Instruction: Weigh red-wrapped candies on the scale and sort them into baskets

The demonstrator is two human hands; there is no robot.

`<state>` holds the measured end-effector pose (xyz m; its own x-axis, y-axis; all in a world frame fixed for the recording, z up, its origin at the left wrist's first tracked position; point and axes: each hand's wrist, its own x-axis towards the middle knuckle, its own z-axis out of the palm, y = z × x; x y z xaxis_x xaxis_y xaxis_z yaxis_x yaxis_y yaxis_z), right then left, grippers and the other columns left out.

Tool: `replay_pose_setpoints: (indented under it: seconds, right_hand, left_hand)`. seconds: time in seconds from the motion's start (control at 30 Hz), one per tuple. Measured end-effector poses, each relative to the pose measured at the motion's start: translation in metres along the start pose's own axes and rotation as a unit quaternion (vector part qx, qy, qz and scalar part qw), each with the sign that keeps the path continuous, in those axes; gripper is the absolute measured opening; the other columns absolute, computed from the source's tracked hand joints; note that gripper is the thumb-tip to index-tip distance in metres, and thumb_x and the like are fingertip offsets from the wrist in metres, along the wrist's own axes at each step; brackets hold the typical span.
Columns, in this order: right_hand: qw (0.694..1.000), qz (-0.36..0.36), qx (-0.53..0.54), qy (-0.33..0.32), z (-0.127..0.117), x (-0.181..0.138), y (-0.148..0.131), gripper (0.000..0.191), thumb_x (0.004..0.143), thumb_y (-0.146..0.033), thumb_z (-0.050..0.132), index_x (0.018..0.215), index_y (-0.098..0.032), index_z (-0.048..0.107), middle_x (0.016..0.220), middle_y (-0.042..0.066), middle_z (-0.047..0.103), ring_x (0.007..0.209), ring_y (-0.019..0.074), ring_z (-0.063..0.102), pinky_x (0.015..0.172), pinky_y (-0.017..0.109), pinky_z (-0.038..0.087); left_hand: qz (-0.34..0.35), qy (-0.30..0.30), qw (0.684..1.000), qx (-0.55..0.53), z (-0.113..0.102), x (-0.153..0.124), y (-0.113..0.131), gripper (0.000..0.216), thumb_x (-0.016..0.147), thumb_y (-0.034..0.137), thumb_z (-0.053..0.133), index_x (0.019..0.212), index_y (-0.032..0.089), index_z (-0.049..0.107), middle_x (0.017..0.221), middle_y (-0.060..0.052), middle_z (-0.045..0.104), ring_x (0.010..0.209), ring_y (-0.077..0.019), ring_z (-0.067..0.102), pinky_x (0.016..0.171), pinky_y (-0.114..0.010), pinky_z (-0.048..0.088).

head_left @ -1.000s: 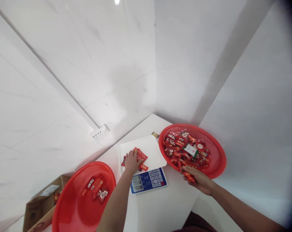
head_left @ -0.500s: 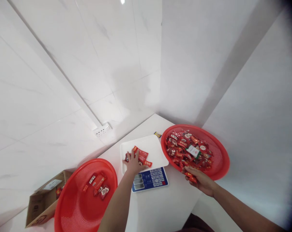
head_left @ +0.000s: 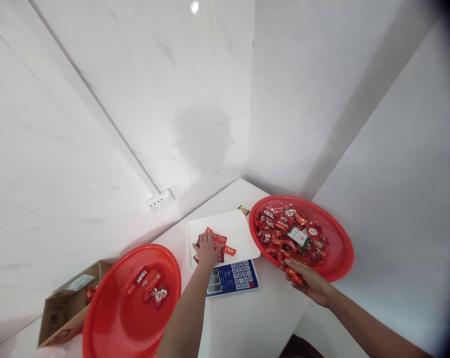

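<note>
**Where red packets lie on the scale, both hands are busy**

While a few red packets (head_left: 219,242) lie on the white pan (head_left: 237,229) of the scale (head_left: 231,278), the left hand (head_left: 207,250) rests flat on them, fingers spread, grasping nothing that I can make out. Over at the near rim of the full red basket (head_left: 338,243), the right hand (head_left: 310,279) pinches one red packet (head_left: 294,275). A second red basket (head_left: 109,318), nearly bare, sits left on the white worktop (head_left: 243,323), beside a cardboard box (head_left: 58,315).
</note>
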<state>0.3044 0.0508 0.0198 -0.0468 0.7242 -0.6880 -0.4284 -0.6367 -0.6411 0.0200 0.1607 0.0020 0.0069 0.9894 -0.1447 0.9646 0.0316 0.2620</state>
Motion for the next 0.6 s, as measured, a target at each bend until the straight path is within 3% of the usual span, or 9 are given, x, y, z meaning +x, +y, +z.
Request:
replay_pose_setpoints:
  seconds: [0.23,0.33,0.43,0.5,0.6]
  right_hand:
    - [1.000,-0.002,-0.003,0.001,0.001,0.000,0.000,0.012,0.074,-0.028,0.064,0.081,-0.021,0.057,0.077,-0.004,0.064,0.054,0.0041,0.057,0.043,0.012,0.046]
    - [1.000,-0.006,-0.003,-0.008,0.001,0.000,0.000,0.011,0.074,-0.028,0.064,0.079,-0.021,0.057,0.072,-0.003,0.063,0.053,0.0044,0.056,0.043,0.011,0.046]
    - [1.000,-0.005,-0.011,-0.005,0.002,-0.001,0.000,0.013,0.073,-0.029,0.065,0.077,-0.020,0.057,0.069,-0.003,0.062,0.053,0.0048,0.057,0.043,0.012,0.047]
    - [1.000,-0.004,-0.014,0.000,0.001,-0.001,0.000,0.014,0.072,-0.030,0.066,0.078,-0.020,0.058,0.069,-0.003,0.061,0.054,0.0049,0.057,0.043,0.012,0.047]
    - [1.000,-0.006,-0.015,-0.006,-0.002,0.001,0.002,0.014,0.072,-0.030,0.067,0.079,-0.020,0.059,0.068,-0.003,0.061,0.055,0.0054,0.057,0.044,0.012,0.048]
  left_hand:
    - [0.001,0.070,0.998,0.001,-0.004,-0.020,-0.013,0.058,0.082,0.046,0.038,0.133,0.020,0.031,0.143,-0.012,0.027,0.134,-0.0275,0.014,0.103,-0.055,0.015]
    - [-0.022,0.125,0.992,0.004,-0.010,-0.041,-0.036,0.056,0.084,0.048,0.034,0.132,0.019,0.033,0.144,-0.012,0.025,0.134,-0.0273,0.011,0.105,-0.052,0.014]
    - [-0.091,0.172,0.981,0.009,-0.010,-0.070,-0.071,0.060,0.083,0.049,0.034,0.132,0.016,0.030,0.144,-0.014,0.025,0.134,-0.0298,0.010,0.105,-0.054,0.013]
    - [-0.138,0.168,0.976,-0.006,-0.007,-0.091,-0.096,0.066,0.081,0.050,0.037,0.133,0.012,0.027,0.143,-0.018,0.026,0.134,-0.0319,0.011,0.104,-0.055,0.015]
    - [-0.163,0.099,0.977,-0.100,-0.001,-0.126,-0.124,0.073,0.079,0.048,0.040,0.135,0.006,0.020,0.141,-0.021,0.029,0.132,-0.0294,0.020,0.105,-0.046,0.024]
